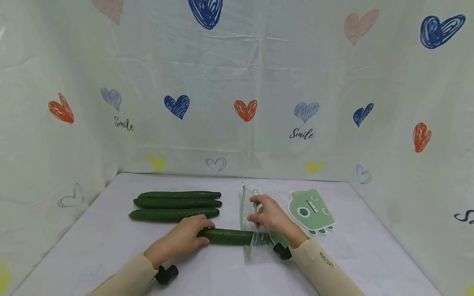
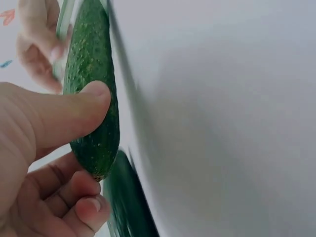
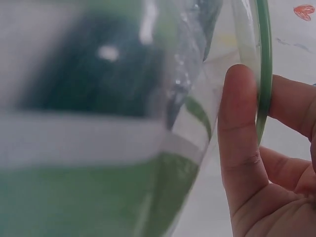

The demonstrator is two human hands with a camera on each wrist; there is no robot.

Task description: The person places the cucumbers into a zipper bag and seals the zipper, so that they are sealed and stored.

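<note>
My left hand holds a dark green cucumber by its left end. In the left wrist view the thumb lies along the bumpy cucumber, with fingers curled beneath its tip. The cucumber's other end is inside the mouth of a clear zip bag with a green edge strip. My right hand pinches the rim of that bag from above. In the right wrist view the thumb and fingers stand on either side of the green strip; the cucumber shows blurred through the plastic.
Three more cucumbers lie side by side at the back left of the white table. A green cartoon face print shows on the bag's right part. Behind the table hangs a white sheet with printed hearts.
</note>
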